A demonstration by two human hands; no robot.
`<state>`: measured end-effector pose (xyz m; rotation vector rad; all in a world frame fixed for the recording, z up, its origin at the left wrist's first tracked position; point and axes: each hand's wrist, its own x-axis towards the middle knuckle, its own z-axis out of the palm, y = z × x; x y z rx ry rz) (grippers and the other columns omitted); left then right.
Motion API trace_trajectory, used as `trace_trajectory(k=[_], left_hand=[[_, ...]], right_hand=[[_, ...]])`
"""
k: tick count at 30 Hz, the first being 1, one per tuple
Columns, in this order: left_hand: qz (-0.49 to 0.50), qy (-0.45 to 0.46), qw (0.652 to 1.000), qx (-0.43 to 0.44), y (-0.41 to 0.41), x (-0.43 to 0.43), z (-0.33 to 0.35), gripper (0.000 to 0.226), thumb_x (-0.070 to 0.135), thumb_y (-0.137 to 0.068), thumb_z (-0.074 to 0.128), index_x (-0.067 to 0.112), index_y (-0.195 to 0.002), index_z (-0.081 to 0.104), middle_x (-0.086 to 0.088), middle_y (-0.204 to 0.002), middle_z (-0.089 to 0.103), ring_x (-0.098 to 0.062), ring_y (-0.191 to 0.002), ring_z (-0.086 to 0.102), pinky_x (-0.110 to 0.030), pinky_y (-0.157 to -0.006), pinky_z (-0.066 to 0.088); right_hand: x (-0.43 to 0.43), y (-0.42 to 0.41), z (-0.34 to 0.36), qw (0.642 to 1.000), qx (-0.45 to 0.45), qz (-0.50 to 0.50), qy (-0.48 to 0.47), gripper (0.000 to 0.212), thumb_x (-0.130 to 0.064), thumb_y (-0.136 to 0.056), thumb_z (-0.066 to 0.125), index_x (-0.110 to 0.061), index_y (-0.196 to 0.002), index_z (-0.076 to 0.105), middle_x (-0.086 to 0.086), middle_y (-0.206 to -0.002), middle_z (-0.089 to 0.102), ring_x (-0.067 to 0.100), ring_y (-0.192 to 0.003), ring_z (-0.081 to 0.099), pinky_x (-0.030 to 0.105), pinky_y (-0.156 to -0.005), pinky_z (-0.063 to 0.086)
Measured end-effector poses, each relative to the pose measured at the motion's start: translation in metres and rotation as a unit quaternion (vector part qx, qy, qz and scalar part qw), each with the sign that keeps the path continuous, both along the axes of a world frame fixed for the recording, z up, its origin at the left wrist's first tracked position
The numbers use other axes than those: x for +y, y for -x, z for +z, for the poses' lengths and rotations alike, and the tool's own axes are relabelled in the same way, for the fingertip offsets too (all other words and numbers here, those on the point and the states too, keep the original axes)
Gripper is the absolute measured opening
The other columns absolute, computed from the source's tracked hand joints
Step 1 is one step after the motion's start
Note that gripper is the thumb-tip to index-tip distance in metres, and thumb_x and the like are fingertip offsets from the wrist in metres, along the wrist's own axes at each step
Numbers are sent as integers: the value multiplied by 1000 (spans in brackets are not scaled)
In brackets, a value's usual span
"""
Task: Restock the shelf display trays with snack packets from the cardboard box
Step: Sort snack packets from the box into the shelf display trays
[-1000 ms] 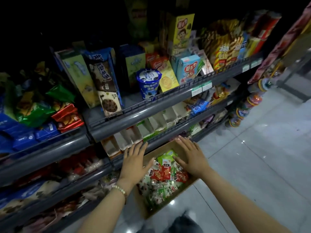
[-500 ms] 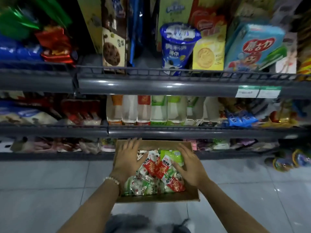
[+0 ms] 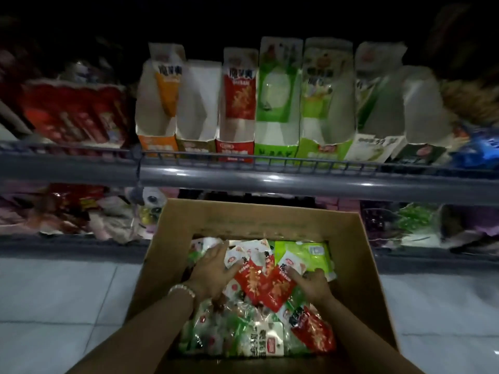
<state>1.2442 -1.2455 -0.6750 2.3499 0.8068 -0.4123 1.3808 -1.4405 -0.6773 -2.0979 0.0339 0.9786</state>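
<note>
Cardboard box (image 3: 167, 265) sits open on pale floor tiles (image 3: 67, 298). Above and behind the box, display trays (image 3: 278, 103) stand in a row, orange, red and green, their Chinese print too blurred to read. Snack packets (image 3: 259, 282), red, green and white, fill the box. The left hand (image 3: 213, 268) lies flat on them, fingers close together. The right hand (image 3: 310, 286) bends its fingers among them; I cannot tell if it grips any.

Both forearms bare, uncovered right down to the wrists. My left hand (image 3: 213, 268) has a bracelet (image 3: 182, 289) at the wrist: one strand of small round pale beads. My right hand (image 3: 310, 286) – bare wrist, bare fingers.
</note>
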Motion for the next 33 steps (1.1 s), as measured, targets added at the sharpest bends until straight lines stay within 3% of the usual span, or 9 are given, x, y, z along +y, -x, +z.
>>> trace_trajectory(k=[2,4,9,13,18,23,27,31,33], left_hand=[[-14,15,999,30,-7,5,-30,110,91,-65,7,24,-152,-2,0,-160,-1,-18,-147,-1,-40,-119,5],[-23,24,998,49,-11,7,-55,92,80,-81,16,25,-151,-9,2,-159,-11,-18,-146,-10,-44,-119,1],[-9,69,997,36,-22,11,-81,83,72,-87,19,24,-152,2,0,-160,5,-21,-147,1,-37,-118,6],[25,113,993,-29,-17,5,-77,69,63,-93,24,27,-151,14,1,-158,16,-20,-145,13,-36,-117,14],[35,189,979,-64,-13,-4,-57,63,53,-98,25,19,-150,18,1,-157,16,-17,-144,17,-28,-112,16],[45,175,982,-53,-3,3,-50,79,66,-90,23,18,-152,10,1,-159,8,-18,-146,7,-35,-116,10],[78,223,971,-39,2,0,-30,79,61,-94,27,14,-152,1,-3,-159,2,-22,-146,9,-35,-115,15],[94,326,940,-31,4,-13,-12,58,64,-92,30,23,-127,51,-2,-147,40,-22,-131,44,-35,-108,33],[128,378,913,-80,6,-25,-5,57,63,-90,38,18,-119,58,-5,-129,58,-21,-112,60,-34,-99,47]], right_hand=[[6,-4,-34,999,-11,19,41,89,-62,-59,77,2,-116,52,17,-121,58,32,-115,56,36,-94,45],[16,-1,-55,998,-32,21,48,113,-69,-56,73,4,-133,35,19,-135,46,33,-122,48,34,-95,42],[35,1,-91,998,-59,12,-17,90,-46,-55,87,-8,-117,35,13,-115,60,26,-101,60,36,-88,51],[39,19,-99,997,20,38,-61,127,-55,-30,91,-7,-131,32,11,-125,57,28,-110,59,43,-93,51],[36,21,-85,994,45,78,-61,58,-9,-65,84,-5,-116,56,12,-112,67,29,-98,66,40,-87,54],[25,0,-71,993,76,74,-60,40,-7,-76,75,-7,-114,60,5,-86,71,15,-65,68,24,-54,54],[11,-11,-52,987,97,90,-91,39,-7,-79,72,-6,-116,59,9,-84,74,20,-61,66,28,-51,52],[1,0,-25,970,126,93,-183,27,-5,-85,64,-5,-111,60,14,-90,73,21,-68,70,30,-58,55],[0,11,-6,962,127,101,-220,25,-3,-84,63,-5,-109,61,15,-93,71,24,-71,68,29,-61,56]])
